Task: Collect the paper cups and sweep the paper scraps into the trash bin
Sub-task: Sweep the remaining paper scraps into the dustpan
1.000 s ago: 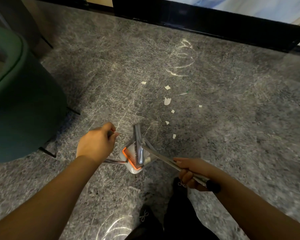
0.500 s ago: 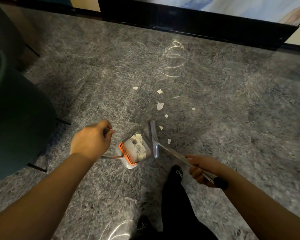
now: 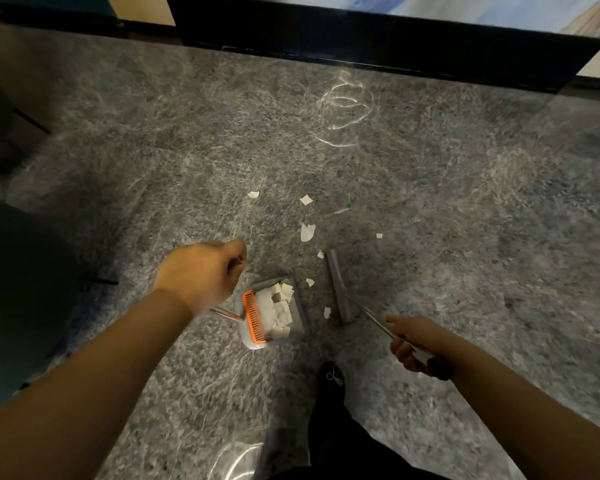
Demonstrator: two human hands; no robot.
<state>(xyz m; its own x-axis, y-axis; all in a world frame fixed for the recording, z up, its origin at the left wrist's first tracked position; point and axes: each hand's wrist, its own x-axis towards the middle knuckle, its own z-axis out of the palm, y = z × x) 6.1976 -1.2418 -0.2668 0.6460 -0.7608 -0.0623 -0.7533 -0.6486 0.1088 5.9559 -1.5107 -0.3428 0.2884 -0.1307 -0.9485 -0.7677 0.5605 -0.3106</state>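
A grey dustpan (image 3: 257,337) with an orange comb edge stands on the grey stone floor, holding several white paper scraps (image 3: 279,308). My left hand (image 3: 201,275) grips the dustpan's metal handle above it. My right hand (image 3: 414,344) grips the broom handle, and the grey broom head (image 3: 338,285) rests on the floor just right of the pan's mouth. Loose scraps lie between pan and broom (image 3: 327,311) and farther out on the floor (image 3: 307,232). No paper cup or trash bin is in view.
A dark green rounded seat (image 3: 18,289) fills the left edge. A black baseboard (image 3: 361,43) runs along the far wall. My dark shoe and trouser leg (image 3: 331,386) stand just behind the broom. Open floor stretches to the right.
The broom head has swung out of the dustpan to the right, uncovering the scraps piled inside. My left hand keeps its hold on the dustpan handle.
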